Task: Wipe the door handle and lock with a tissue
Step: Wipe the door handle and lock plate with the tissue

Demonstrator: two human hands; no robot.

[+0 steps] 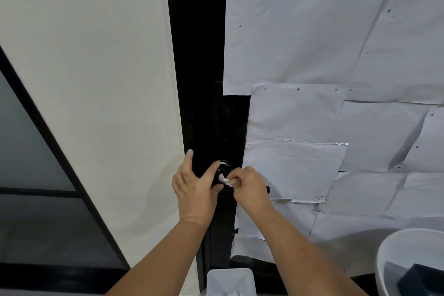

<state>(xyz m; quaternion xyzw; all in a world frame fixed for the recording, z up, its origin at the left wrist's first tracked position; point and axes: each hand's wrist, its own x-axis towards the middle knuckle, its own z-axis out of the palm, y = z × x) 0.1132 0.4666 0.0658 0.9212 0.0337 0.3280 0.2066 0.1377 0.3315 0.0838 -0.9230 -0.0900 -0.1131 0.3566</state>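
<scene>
A round black lock [223, 168] with a shiny rim sits on the black door frame [199, 79]. Just below it runs a black lever handle, whose tip [268, 190] shows to the right of my right hand. My right hand [249, 185] pinches a small twisted white tissue [224, 180] and holds it against the lower edge of the lock. My left hand [194, 182] rests on the frame left of the lock, with the index finger pointing up, the middle finger reaching toward the lock and the thumb near the handle's base.
White paper sheets [324, 55] cover the door panel to the right. A white wall [96, 79] stands to the left. Below are a white rectangular bin [230, 281] and a round white container [394, 257] at the bottom right.
</scene>
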